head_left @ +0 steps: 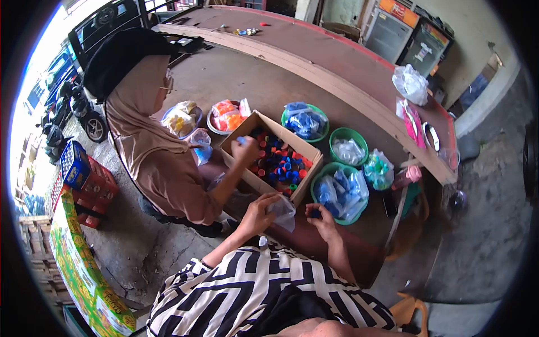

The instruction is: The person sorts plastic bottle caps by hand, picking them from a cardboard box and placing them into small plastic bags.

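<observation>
plastic bag (284,213) hangs from pinching left hand (260,215); half-curled right hand (325,224) holds dark cap (315,214); fridge sign (399,11) illegible.

the thin plastic bag (285,215) in the person's left hand (258,217) is clear and colourless. beyond that hand, round plastic caps (287,167) mix red, blue, orange and green in a tan cardboard box (309,181). ahead of the right hand (325,224), a round green plastic basket (328,166) holds blue-tinted plastic bags (341,194). below both hands runs a loose cloth garment (236,281) with a black-and-cream maze pattern.
</observation>
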Available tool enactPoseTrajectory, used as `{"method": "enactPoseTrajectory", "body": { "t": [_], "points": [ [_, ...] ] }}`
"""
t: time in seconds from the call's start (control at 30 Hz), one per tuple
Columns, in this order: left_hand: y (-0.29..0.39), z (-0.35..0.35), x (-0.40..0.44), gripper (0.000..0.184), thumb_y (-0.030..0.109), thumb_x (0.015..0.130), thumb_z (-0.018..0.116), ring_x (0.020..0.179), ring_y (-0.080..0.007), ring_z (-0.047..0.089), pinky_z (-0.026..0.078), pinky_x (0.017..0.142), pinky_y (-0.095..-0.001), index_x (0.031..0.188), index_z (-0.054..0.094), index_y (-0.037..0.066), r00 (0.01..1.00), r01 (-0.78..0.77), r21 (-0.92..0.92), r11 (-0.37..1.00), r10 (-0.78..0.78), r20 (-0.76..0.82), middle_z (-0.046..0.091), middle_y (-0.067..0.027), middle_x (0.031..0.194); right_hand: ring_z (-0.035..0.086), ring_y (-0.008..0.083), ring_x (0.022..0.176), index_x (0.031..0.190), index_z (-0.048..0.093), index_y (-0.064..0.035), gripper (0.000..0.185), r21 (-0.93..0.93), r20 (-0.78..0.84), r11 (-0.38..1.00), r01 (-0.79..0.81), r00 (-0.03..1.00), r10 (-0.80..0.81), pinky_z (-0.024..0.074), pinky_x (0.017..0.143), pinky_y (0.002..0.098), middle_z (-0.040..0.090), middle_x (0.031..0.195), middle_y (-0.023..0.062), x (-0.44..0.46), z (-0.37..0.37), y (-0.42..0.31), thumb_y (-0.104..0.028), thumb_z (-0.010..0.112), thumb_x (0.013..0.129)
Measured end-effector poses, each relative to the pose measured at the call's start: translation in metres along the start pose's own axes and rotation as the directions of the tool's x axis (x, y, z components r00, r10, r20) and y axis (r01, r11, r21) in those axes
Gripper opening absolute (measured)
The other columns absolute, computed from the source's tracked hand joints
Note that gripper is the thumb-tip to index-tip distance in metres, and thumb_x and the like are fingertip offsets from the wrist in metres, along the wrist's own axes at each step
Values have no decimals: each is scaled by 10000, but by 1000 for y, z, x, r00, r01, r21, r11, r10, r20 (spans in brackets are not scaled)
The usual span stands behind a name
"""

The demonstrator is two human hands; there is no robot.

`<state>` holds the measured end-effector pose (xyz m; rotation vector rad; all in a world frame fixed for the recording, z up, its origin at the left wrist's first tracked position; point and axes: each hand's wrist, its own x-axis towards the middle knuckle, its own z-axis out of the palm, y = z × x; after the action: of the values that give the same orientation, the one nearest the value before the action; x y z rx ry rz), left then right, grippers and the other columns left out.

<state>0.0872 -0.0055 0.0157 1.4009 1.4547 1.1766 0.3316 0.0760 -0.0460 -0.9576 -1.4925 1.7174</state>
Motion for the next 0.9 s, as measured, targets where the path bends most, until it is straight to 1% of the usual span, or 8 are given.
{"method": "enactPoseTrajectory", "body": {
  "t": [0.07,0.3,0.37,0.4,0.47,0.6,0.77,0.9],
  "points": [
    [14,-1,-2,518,-70,715,493,894,-227,668,589,616,-272,1229,553,-49,999,25,-40,999,-24,27,497,-140,1323,577,143,1002,1119,580,-27,350,76,-7,997,-17,1000,17,467,912,276,595,1028,47,-1,7,-10,73,612,786],
    [16,5,-7,486,-52,729,486,955,-268,651,599,640,-294,1211,543,-78,1000,-5,35,999,4,28,507,-146,1314,581,209,1103,1136,516,-11,305,211,21,977,-20,1000,15,491,955,331,580,1113,101,1,22,-18,73,580,850],
    [16,6,-8,491,-53,724,485,988,-282,639,600,645,-296,1211,541,-81,999,13,2,1000,-13,36,503,-149,1316,604,224,1073,1136,501,-15,238,343,59,937,-68,997,51,510,922,352,591,1116,137,0,24,-18,-35,575,910],
    [15,7,-8,491,-53,724,485,988,-282,639,600,645,-296,1211,541,-81,999,16,2,1000,-16,34,503,-149,1316,604,224,1073,1136,501,-15,238,344,61,936,-71,997,53,510,922,352,591,1116,137,1,24,-19,-35,575,910],
    [11,8,-10,502,-57,716,483,986,-297,639,600,648,-303,1214,538,-85,1000,-23,45,999,22,21,504,-158,1310,641,263,993,1103,538,-19,238,515,118,841,-168,985,125,534,876,374,629,1068,157,1,23,-19,-213,536,965],
    [6,11,-11,510,-59,711,483,980,-304,642,598,656,-309,1217,537,-83,1000,-4,5,1000,4,24,511,-168,1302,668,263,924,1062,563,-18,323,456,94,870,-190,982,165,554,815,368,660,1006,161,5,18,-5,-320,472,991],
    [1,16,-11,520,-65,705,486,975,-294,647,592,662,-304,1222,539,-76,998,38,23,999,-39,50,514,-174,1297,612,128,704,1092,605,-3,401,435,1,883,-175,981,194,510,671,264,660,917,94,7,21,4,-369,478,986],
    [-11,19,-10,522,-68,703,486,953,-287,655,592,657,-300,1223,540,-74,999,-43,91,995,41,31,513,-173,1297,574,93,673,1180,587,4,431,510,-42,841,-182,971,236,480,650,241,654,911,68,6,24,-2,-366,478,987]
  ]
}}
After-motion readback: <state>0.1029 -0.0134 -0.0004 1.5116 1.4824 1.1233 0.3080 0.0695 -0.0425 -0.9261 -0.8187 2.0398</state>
